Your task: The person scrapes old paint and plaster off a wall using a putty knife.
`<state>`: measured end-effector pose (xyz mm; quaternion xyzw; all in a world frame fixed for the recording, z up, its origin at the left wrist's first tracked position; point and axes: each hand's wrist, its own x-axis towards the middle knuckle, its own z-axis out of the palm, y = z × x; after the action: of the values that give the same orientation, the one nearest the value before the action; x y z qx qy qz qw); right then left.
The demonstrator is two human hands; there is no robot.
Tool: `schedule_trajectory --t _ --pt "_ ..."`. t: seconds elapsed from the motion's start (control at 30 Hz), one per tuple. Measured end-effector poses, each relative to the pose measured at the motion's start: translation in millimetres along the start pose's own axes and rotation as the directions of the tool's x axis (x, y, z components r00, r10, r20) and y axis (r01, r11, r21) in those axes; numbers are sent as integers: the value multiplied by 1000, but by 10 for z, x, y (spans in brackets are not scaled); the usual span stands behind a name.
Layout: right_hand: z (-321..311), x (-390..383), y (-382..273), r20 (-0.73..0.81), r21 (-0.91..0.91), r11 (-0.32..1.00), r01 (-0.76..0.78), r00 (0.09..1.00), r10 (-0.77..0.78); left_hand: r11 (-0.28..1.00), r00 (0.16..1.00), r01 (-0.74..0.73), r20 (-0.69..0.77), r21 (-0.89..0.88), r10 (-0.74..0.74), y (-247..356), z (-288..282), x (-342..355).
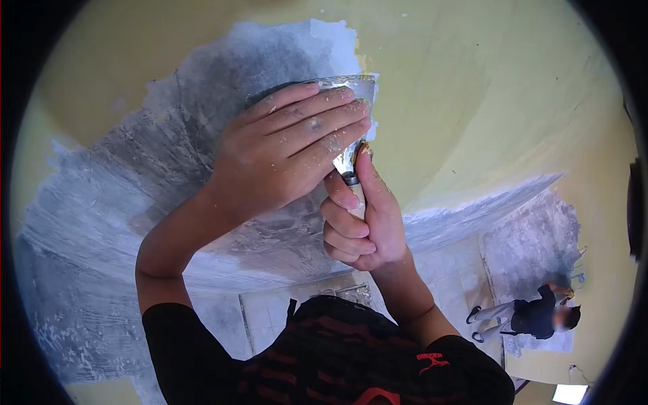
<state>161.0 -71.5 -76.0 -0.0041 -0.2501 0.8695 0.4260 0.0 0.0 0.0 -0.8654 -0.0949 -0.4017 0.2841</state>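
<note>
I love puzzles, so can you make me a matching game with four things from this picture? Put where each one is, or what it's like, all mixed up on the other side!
Column one
1. Left grip
2. Right grip
3. Scraper handle
4. Other person

Column two
A. Low on the right side of the picture
B. Stretched out flat over the metal blade
C. Pale in colour
D. Curled around the wall tool

Right pairs: 1-B, 2-D, 3-C, 4-A
</note>
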Motion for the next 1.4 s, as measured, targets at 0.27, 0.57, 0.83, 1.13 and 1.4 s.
schedule_trajectory --t 0.27,0.57,0.83,1.13,1.4 --pt "216 108 -222 64 -12 998 58 996 -57 998 994 -55 -92 39 59 -156 -22 221" --pt "103 -41 -179 -92 -597 762 250 923 -374 992 995 -64 -69 111 72 -75 7 153" --pt "30 -190 88 106 -994 -98 43 511 -853 993 997 -48 -48 103 54 -2 81 81" --pt "-102 -125 203 473 -840 -540 -53 418 -776 996 997 -72 -32 61 74 17 112 53" --pt "-333 -109 231 502 -848 -529 -5 312 -807 991 994 -93 -47 92 98 50 188 -11"
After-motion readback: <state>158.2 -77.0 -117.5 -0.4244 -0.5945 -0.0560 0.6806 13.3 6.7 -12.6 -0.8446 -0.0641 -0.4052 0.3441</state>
